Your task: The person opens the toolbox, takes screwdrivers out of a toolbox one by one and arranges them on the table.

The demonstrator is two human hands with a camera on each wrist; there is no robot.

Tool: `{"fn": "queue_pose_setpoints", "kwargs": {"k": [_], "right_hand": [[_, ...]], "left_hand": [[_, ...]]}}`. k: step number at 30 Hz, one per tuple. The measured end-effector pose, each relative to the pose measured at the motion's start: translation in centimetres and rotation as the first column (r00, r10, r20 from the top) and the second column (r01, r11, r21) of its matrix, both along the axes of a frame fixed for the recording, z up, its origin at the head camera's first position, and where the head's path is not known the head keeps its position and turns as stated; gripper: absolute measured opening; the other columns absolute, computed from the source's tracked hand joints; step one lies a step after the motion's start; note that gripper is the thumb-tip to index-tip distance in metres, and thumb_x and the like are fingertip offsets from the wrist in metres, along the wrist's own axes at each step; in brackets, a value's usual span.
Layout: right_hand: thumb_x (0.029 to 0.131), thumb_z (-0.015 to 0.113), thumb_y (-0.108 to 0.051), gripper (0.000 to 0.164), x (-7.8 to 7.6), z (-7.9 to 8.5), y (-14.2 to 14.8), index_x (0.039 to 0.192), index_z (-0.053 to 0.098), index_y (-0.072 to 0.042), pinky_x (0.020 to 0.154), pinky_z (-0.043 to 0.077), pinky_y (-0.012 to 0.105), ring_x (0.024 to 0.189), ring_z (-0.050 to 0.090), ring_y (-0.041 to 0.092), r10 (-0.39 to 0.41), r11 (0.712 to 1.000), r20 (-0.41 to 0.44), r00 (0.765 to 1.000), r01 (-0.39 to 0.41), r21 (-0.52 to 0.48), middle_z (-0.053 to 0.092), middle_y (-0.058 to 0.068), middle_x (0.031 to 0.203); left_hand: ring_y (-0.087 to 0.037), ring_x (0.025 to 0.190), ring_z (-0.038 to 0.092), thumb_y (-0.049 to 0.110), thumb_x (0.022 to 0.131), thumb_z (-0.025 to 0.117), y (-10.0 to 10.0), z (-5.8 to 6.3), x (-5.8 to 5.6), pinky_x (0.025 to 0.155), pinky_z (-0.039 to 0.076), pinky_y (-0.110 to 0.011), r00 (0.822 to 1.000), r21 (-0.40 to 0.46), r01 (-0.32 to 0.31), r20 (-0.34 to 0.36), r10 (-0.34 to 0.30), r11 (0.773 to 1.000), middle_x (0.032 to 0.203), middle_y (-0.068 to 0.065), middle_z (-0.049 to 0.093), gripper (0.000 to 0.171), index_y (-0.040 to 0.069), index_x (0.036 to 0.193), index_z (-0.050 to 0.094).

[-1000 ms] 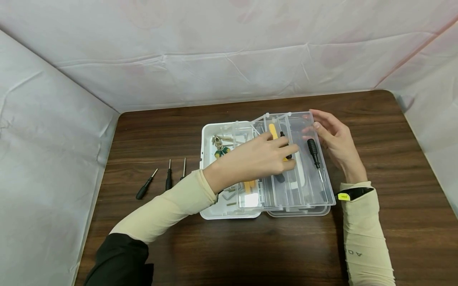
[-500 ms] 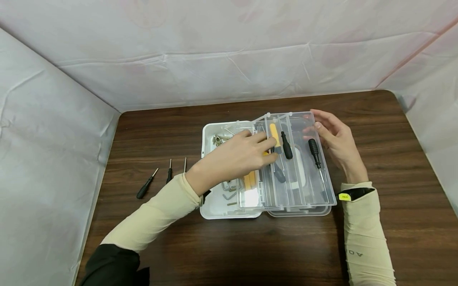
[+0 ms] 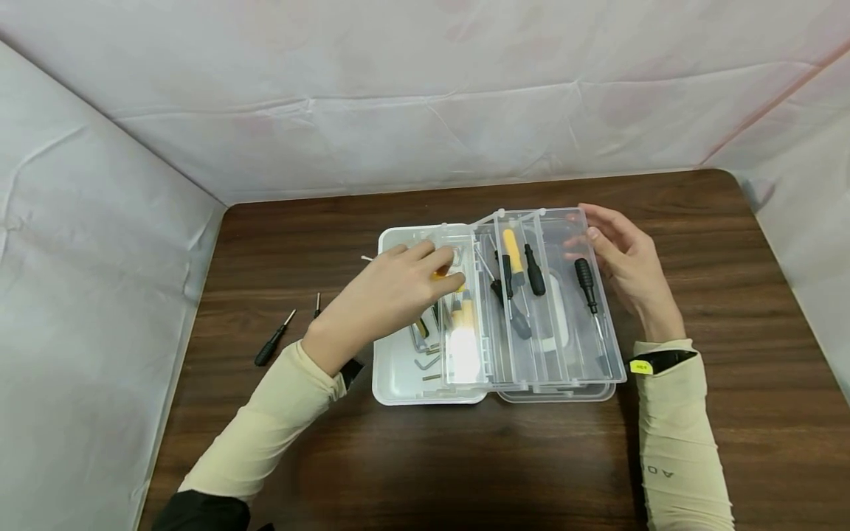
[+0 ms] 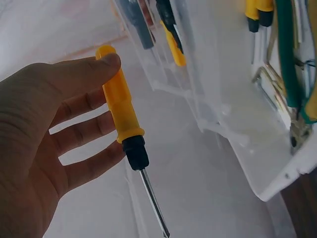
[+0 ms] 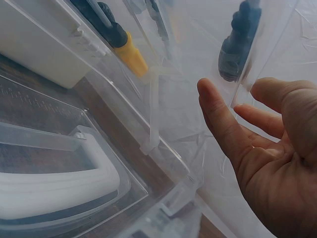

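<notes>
My left hand (image 3: 398,284) is over the white toolbox base (image 3: 392,387). It pinches a yellow-and-black screwdriver (image 4: 124,109) between thumb and fingers, the bare shaft pointing away past the hand. In the head view the hand hides most of the handle. My right hand (image 3: 620,258) holds the far right edge of the clear compartment tray (image 3: 561,372), thumb on one side of the wall and fingers on the other. Inside the tray lie a yellow-handled screwdriver (image 3: 513,251), a black screwdriver (image 3: 585,280) and several other dark-handled tools.
Under the hinged tray, the white base holds hex keys (image 3: 428,363), green-handled pliers (image 4: 290,64) and yellow-handled tools (image 4: 257,10). A small black screwdriver (image 3: 271,345) lies on the table left of the box; another tip shows beside it. White sheeting (image 3: 425,140) surrounds the table.
My left hand has moved left from over the clear tray to above the white base, carrying the yellow screwdriver. The right hand stays on the tray's edge.
</notes>
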State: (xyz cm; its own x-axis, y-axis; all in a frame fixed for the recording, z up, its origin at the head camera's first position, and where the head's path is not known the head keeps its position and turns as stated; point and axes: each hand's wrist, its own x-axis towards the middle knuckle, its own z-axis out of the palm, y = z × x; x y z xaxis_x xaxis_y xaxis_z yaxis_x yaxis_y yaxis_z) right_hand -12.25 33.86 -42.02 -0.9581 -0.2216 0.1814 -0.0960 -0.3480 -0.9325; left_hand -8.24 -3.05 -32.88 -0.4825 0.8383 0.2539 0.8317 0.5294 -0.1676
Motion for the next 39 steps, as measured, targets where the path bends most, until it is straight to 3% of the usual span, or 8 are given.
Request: {"fn": "queue_pose_setpoints", "kwargs": {"k": [7, 12, 18, 31, 39], "right_hand": [[0.105, 0.05, 0.008, 0.042, 0.0, 0.0, 0.1, 0.147, 0.05, 0.009, 0.085, 0.064, 0.033, 0.098, 0.076, 0.02, 0.002, 1.0, 0.008, 1.0, -0.002, -0.011, 0.07, 0.014, 0.132], [0.105, 0.051, 0.006, 0.042, 0.0, 0.0, 0.1, 0.146, 0.051, 0.008, 0.084, 0.064, 0.033, 0.097, 0.076, 0.019, -0.015, 1.0, 0.02, 1.0, 0.015, 0.013, 0.071, 0.012, 0.131], [0.105, 0.051, 0.006, 0.041, 0.1, -0.1, 0.1, 0.146, 0.051, 0.008, 0.084, 0.064, 0.033, 0.097, 0.076, 0.019, -0.024, 1.0, 0.025, 0.999, 0.023, 0.013, 0.071, 0.012, 0.13], [0.105, 0.051, 0.006, 0.042, 0.1, 0.0, 0.2, 0.146, 0.051, 0.008, 0.083, 0.064, 0.033, 0.096, 0.076, 0.018, -0.033, 0.999, 0.017, 0.999, 0.032, 0.041, 0.072, 0.01, 0.13], [0.106, 0.05, 0.005, 0.042, 0.3, 0.0, 0.2, 0.148, 0.05, 0.007, 0.085, 0.064, 0.032, 0.098, 0.076, 0.016, -0.019, 0.997, 0.021, 1.0, 0.018, 0.071, 0.071, 0.009, 0.132]], "left_hand": [[-0.022, 0.086, 0.062, 0.006, 0.096, 0.072, -3.4, -1.4, 1.1, 0.06, 0.053, -0.031, 0.991, 0.103, -0.118, 0.08, 0.111, 0.988, 0.104, -0.004, 0.066, 0.022, 0.019, 0.114, 0.075], [-0.021, 0.082, 0.056, 0.01, 0.095, 0.076, -5.6, -2.1, 1.8, 0.06, 0.051, -0.031, 0.969, 0.142, -0.221, 0.147, 0.2, 0.965, 0.101, -0.004, 0.064, 0.024, 0.019, 0.117, 0.075], [-0.021, 0.082, 0.058, 0.009, 0.091, 0.08, -7.7, -3.0, 2.9, 0.058, 0.052, -0.032, 0.944, 0.195, -0.301, 0.197, 0.263, 0.933, 0.101, -0.004, 0.063, 0.026, 0.016, 0.116, 0.077], [-0.025, 0.075, 0.062, 0.009, 0.086, 0.085, -11.1, -6.3, 5.1, 0.048, 0.051, -0.039, 0.871, 0.314, -0.486, 0.253, 0.422, 0.816, 0.096, -0.009, 0.067, 0.024, 0.012, 0.11, 0.08], [-0.031, 0.072, 0.066, 0.008, 0.085, 0.085, -12.0, -8.2, 5.8, 0.056, 0.057, -0.048, 0.799, 0.3, -0.597, 0.304, 0.519, 0.744, 0.094, -0.011, 0.068, 0.025, 0.004, 0.109, 0.078]]}}
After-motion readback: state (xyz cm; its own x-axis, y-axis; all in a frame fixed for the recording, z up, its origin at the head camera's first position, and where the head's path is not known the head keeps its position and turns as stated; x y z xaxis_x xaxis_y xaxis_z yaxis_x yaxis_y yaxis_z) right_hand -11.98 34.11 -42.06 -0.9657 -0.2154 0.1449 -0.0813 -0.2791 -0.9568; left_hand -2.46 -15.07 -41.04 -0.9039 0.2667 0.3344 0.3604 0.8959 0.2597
